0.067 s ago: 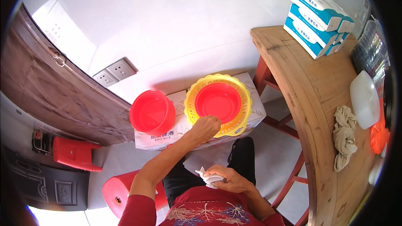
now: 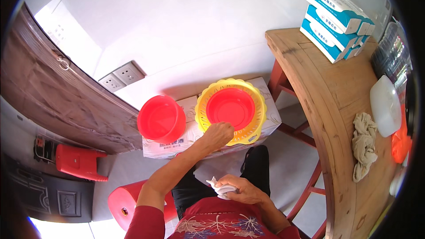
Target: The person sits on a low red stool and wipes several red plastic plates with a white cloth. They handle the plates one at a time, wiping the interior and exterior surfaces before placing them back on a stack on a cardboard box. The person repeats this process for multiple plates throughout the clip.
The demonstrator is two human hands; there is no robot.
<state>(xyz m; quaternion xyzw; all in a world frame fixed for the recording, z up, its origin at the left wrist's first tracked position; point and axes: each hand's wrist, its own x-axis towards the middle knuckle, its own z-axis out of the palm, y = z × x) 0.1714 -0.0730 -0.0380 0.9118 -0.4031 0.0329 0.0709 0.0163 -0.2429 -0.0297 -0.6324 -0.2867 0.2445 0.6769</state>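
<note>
While the left hand [image 2: 219,133] is closed in a fist on the near rim of the yellow basket [image 2: 256,124], the right hand [image 2: 237,189] sits low, close to the body, with its fingers clamped around a crumpled white cloth [image 2: 220,187]. Nested inside the basket, just beyond the left knuckles, lies a red basin [image 2: 230,107]. Both rest on a white cardboard box [image 2: 272,121]. To the left of that hand, on the same box, stands a red bucket [image 2: 161,119], near but apart from the basket.

Further out to the right runs a wooden table [image 2: 327,102] carrying a rag [image 2: 364,144], a white container [image 2: 385,106] and stacked blue-and-white boxes [image 2: 334,17]. Low to the left are a red stool [image 2: 79,163] and another red stool [image 2: 124,203].

The likely risk: the basket overhangs the box edge on the near side, so a one-sided pull at its rim could tip it and slide the basin out. A sideways shove could also knock the bucket off the box.
</note>
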